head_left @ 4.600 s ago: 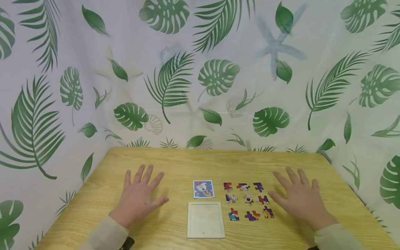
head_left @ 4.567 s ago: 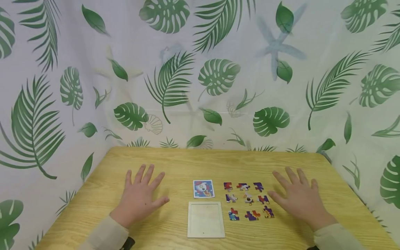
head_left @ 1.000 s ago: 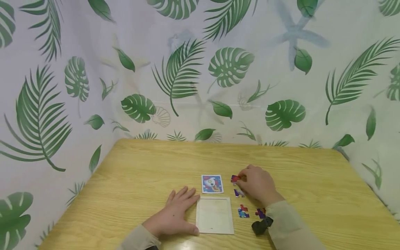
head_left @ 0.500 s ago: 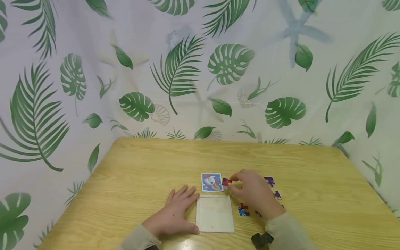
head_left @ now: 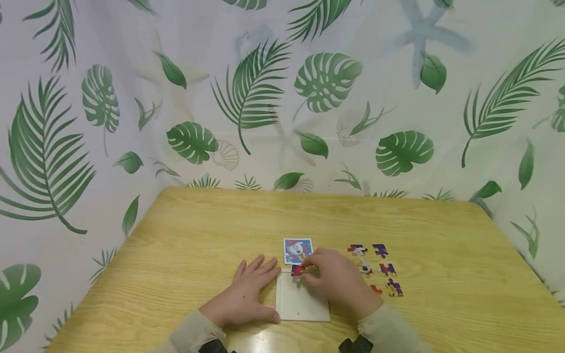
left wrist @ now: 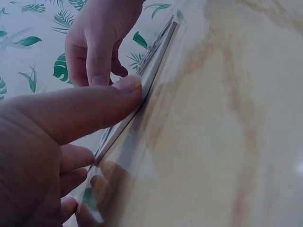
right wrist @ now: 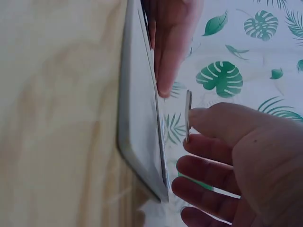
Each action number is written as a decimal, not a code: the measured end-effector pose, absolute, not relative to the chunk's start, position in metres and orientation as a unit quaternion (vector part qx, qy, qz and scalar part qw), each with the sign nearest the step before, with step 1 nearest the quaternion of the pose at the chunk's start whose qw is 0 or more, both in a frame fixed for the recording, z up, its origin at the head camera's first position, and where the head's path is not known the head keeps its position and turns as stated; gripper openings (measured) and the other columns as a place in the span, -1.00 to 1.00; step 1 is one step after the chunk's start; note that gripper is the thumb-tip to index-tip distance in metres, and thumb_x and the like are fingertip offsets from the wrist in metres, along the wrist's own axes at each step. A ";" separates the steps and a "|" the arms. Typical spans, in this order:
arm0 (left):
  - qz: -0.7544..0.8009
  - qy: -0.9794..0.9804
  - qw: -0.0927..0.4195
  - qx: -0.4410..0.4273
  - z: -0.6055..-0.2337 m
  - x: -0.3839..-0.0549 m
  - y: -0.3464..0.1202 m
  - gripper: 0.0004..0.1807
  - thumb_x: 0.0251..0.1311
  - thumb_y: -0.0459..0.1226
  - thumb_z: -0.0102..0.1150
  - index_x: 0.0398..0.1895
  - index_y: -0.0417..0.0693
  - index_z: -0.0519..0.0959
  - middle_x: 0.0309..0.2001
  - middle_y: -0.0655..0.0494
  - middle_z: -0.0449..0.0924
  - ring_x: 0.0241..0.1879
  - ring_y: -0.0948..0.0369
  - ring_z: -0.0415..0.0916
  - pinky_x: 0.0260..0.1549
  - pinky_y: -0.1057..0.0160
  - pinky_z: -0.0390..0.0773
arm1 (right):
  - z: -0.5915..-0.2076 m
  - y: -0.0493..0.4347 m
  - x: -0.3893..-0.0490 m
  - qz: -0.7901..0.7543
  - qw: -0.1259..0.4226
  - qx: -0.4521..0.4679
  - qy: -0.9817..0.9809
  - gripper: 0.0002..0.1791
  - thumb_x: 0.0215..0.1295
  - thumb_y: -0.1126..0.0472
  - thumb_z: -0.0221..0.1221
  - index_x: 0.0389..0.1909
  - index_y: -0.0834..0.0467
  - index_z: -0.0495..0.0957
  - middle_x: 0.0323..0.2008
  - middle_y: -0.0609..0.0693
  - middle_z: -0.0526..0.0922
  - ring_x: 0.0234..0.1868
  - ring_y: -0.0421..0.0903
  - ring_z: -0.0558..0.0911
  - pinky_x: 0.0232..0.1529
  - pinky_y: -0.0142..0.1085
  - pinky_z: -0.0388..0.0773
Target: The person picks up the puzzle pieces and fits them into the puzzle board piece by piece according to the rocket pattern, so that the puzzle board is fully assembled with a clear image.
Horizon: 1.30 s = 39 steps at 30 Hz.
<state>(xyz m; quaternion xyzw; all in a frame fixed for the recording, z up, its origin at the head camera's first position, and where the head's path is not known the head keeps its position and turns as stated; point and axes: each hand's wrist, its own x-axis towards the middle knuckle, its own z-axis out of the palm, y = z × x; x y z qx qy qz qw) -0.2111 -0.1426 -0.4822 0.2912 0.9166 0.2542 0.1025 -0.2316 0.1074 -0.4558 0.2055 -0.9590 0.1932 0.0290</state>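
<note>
My right hand (head_left: 337,282) pinches a red and purple jigsaw puzzle piece (head_left: 296,270) between thumb and forefinger. In the right wrist view the puzzle piece (right wrist: 188,116) is seen edge-on, held apart from the puzzle frame. That pale square puzzle frame (head_left: 304,309) lies flat on the table, its right part covered by my right hand. At the frame's left edge rests my left hand (head_left: 244,296), fingers spread and straight. The left wrist view shows its thumb (left wrist: 109,106) against the frame's near edge. Just behind the frame lies a picture card (head_left: 296,250) with a white dog.
To the right lie several loose pieces, among them a purple one (head_left: 380,250), a red and purple one (head_left: 387,269) and an orange and purple one (head_left: 394,288). My right hand hides others. The wooden table (head_left: 212,220) meets a leaf-print curtain (head_left: 260,147) behind.
My right hand has picked up the red piece from the top-left spot among the pieces and carried it left over the frame's upper edge. The left hand stays at the frame's left side.
</note>
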 end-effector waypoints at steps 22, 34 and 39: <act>0.263 0.909 0.103 0.305 -0.488 -0.210 -0.136 0.02 0.00 0.32 0.33 0.55 0.25 0.27 0.58 0.18 0.04 0.58 -0.09 -0.32 0.38 -0.34 -0.49 | -0.471 0.099 -0.224 0.149 0.036 0.238 -0.959 -0.68 0.21 -0.08 0.32 -0.04 -0.12 0.76 0.03 -0.07 0.66 0.01 -0.01 0.57 -0.03 0.03 0.58; 0.263 0.911 0.100 0.302 -0.490 -0.202 -0.136 0.00 0.03 0.22 0.34 0.56 0.12 0.27 0.58 0.18 0.06 0.59 -0.07 -0.29 0.39 -0.33 -0.46 | -0.473 0.106 -0.217 0.164 0.013 0.280 -0.946 -0.65 0.26 -0.02 0.31 0.06 -0.13 0.74 -0.03 -0.18 0.59 -0.02 -0.11 0.49 0.04 -0.03 0.51; 0.253 0.913 0.101 0.305 -0.487 -0.207 -0.136 0.04 0.04 0.22 0.34 0.57 0.04 0.24 0.58 0.17 0.06 0.59 -0.07 -0.29 0.39 -0.35 -0.44 | -0.470 0.107 -0.222 0.168 0.011 0.279 -0.945 -0.61 0.26 -0.03 0.32 0.11 -0.13 0.71 0.00 -0.17 0.60 0.00 -0.11 0.49 0.06 -0.01 0.51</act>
